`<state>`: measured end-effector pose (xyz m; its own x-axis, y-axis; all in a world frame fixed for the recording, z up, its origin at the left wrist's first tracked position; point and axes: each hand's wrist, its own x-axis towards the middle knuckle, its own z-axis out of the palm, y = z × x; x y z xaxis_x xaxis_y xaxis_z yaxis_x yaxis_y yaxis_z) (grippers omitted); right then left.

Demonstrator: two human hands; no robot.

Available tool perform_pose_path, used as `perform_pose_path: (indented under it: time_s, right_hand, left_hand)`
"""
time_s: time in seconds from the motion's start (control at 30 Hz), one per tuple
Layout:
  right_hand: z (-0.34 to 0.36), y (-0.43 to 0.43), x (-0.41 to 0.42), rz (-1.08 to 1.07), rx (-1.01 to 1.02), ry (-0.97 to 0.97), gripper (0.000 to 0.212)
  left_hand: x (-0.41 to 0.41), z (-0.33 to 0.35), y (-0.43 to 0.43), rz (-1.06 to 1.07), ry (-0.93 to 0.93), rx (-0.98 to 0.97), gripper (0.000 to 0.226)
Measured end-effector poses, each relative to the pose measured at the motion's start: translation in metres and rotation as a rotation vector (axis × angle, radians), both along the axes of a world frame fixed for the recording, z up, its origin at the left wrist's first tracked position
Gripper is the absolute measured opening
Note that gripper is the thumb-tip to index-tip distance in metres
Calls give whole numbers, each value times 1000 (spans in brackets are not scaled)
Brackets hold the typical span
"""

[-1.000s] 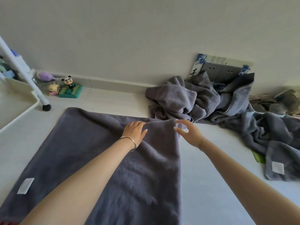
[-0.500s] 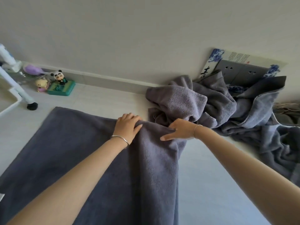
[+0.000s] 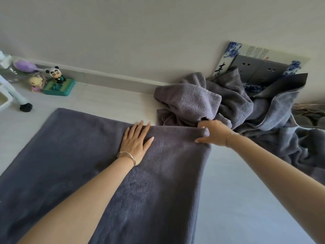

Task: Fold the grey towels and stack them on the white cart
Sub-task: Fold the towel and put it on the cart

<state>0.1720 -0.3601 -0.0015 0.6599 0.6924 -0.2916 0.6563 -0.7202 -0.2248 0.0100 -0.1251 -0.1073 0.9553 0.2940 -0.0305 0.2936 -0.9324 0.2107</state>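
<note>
Am working first fold on grey towel (image 3: pixel 73 155) spread on floor. Left hand (image 3: pixel 136 143) pressing flat, fingers straight. Right hand (image 3: pixel 212 132) pinching far corner. Next, I judge: aligning edges, smoothing. Unfolded pile (image 3: pixel 228 103) waiting beside; white cart (image 3: pixel 10 92) at left edge.

Soft, even daylight fills the room without glare, casting only faint shadows under the forearms onto the dark grey towel (image 3: pixel 73 155), while the wide-angle lens bends the wall (image 3: pixel 140 32) and skirting line, and the left hand (image 3: pixel 136 144) looks slightly soft with blur.
</note>
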Motion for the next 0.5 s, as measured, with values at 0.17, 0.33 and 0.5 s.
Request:
perform_pose_path:
  time_s: [0.17,0.33,0.5]
  right_hand:
    - [-43,-33,-51,-288,693,-79,26]
    - [-54,-53,-130,-740,894,99,12]
    - [-39,-61,-199,-955,793,443,37]
  left_hand:
    - [-12,14,-20,12,16,-49,78]
    - [-79,20,-93,-235,-131,-183,62]
    - [-136,27,-128,-225,-168,-434,56]
